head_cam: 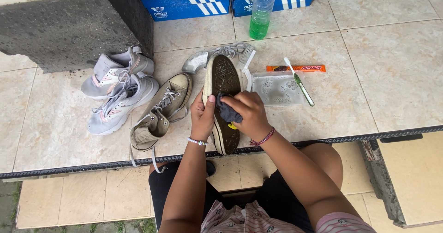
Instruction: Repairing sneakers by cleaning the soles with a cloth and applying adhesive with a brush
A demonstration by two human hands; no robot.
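Beige floor tiles (pixel 392 62) carry everything, edged by a dark stone block up and left of the hands. Beyond the hands stands a plastic bottle (pixel 261 10) part-filled with green liquid, and just right of them a clear tray (pixel 277 89) with a toothbrush (pixel 301 84) across it. The left hand (pixel 202 117) clasps an upturned shoe (pixel 222 101), sole up; the right hand (pixel 248 115) pinches a dark cloth (pixel 228 113) against the sole. Grey sneakers (pixel 115 92) lie well left.

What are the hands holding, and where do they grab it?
The left hand grips the upturned shoe by its side edge, near the middle of the sole. The right hand presses a bunched dark cloth against the sole, with the fingers on top.
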